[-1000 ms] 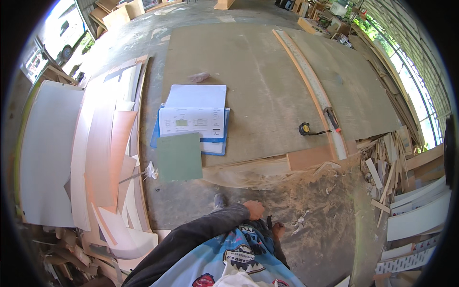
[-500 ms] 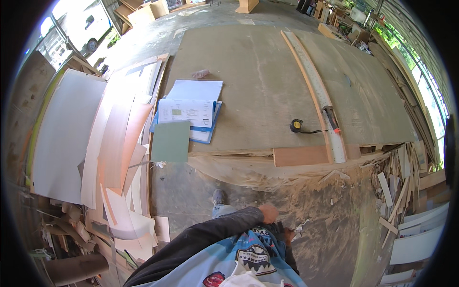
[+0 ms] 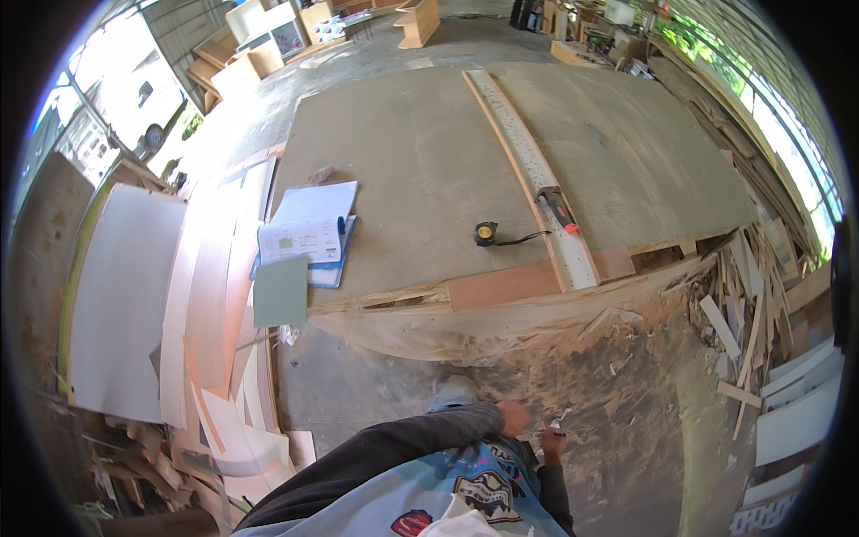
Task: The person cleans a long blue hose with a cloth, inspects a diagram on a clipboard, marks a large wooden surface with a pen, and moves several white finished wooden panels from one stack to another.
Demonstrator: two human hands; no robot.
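Note:
My left hand [image 3: 514, 417] is in front of my body, below the big board's near edge, with its dark sleeve crossing from the lower left. Motion blurs its fingers, and no held thing shows there. To its right, my right hand [image 3: 554, 444] looks closed around something small and dark that I cannot make out. Close by that hand is a whitish scrap [image 3: 561, 418], apparently on the floor. Neither hand touches the large board [image 3: 403, 134]. On the board lie a tape measure [image 3: 485, 234] with its tape partly out, a hammer [image 3: 557, 209] and a long, narrow wooden-edged strip [image 3: 512, 125].
A clipboard of papers [image 3: 309, 228] and a green-grey square panel [image 3: 280, 292] lie at the board's near left corner. Sheet offcuts [image 3: 210, 277] lean at left. Wood scraps [image 3: 720, 327] pile up at right. A brown panel piece [image 3: 501, 285] sits along the near edge.
The view has swung to the right, so the board and its tools sit further left. My right hand has come further out from my body. My left hand stays near it.

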